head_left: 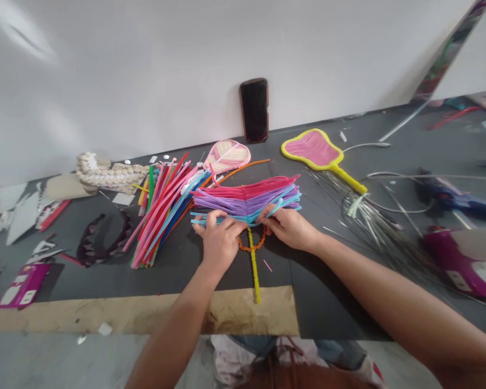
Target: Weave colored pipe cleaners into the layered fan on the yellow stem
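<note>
A fan-like piece of pipe cleaners (pixel 246 201) lies flat on the dark table, with red, purple and light blue rows bent at a middle stem. A twisted yellow stem (pixel 255 270) runs down from it, crossed by a curved orange pipe cleaner (pixel 247 249). My left hand (pixel 221 243) is closed at the lower left edge, its fingers pressing on the light blue row near the stem. On the other side, my right hand (pixel 289 226) pinches a light blue pipe cleaner (pixel 273 208) by the middle. Fingertips hide part of the lowest row.
Loose colored pipe cleaners (pixel 162 216) lie at left beside a dark claw-shaped band (pixel 103 240). A phone (pixel 254 111) leans on the wall. Right are a yellow-edged pink fan (pixel 314 148), a wire bundle (pixel 389 237) and a blue-handled tool (pixel 461 200). Cardboard (pixel 263 319) lines the front edge.
</note>
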Action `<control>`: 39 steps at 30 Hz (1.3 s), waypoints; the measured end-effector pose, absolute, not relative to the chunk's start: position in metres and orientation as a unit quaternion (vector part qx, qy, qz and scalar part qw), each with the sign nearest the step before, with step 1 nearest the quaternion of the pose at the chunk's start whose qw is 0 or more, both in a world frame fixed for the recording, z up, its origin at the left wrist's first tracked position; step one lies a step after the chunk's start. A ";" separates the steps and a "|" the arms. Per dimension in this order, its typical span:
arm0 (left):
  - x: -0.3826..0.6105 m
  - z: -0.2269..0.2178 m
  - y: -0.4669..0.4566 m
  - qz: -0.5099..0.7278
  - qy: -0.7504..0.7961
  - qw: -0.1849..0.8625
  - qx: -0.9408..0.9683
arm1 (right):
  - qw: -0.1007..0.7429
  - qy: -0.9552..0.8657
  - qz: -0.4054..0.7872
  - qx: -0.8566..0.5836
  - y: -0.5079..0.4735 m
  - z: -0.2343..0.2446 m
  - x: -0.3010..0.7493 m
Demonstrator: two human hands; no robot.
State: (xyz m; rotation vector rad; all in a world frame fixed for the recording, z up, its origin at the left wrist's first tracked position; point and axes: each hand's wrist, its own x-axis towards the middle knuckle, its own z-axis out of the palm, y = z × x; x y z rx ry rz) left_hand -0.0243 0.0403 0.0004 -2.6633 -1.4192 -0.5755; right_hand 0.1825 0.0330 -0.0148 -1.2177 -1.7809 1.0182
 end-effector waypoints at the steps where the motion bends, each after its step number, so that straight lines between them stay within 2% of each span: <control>1: -0.025 0.000 0.040 -0.193 -0.459 0.036 -0.866 | 0.367 -0.691 0.396 -0.480 0.033 -0.015 0.182; 10: -0.027 -0.002 0.038 -0.205 -0.441 0.062 -0.871 | 0.368 -0.636 0.425 -0.529 0.032 -0.006 0.186; 14: -0.026 -0.002 0.038 -0.208 -0.436 0.066 -0.873 | 0.336 -0.679 0.330 -0.563 0.026 0.005 0.193; 17: -0.025 -0.002 0.037 -0.205 -0.442 0.063 -0.871 | 0.262 -0.786 0.228 -0.511 0.018 0.008 0.189; 20: -0.025 -0.001 0.036 -0.198 -0.447 0.065 -0.870 | 0.121 -0.847 0.138 -0.498 0.011 0.007 0.179; 22: -0.024 0.000 0.036 -0.194 -0.447 0.065 -0.871 | 0.039 -0.851 0.102 -0.514 0.010 0.008 0.173; 25: -0.023 0.001 0.035 -0.186 -0.449 0.062 -0.872 | -0.016 -0.844 0.085 -0.529 0.010 0.012 0.168; 39: -0.022 0.003 0.028 -0.181 -0.485 0.078 -0.852 | -0.051 -0.829 0.067 -0.553 0.005 0.018 0.167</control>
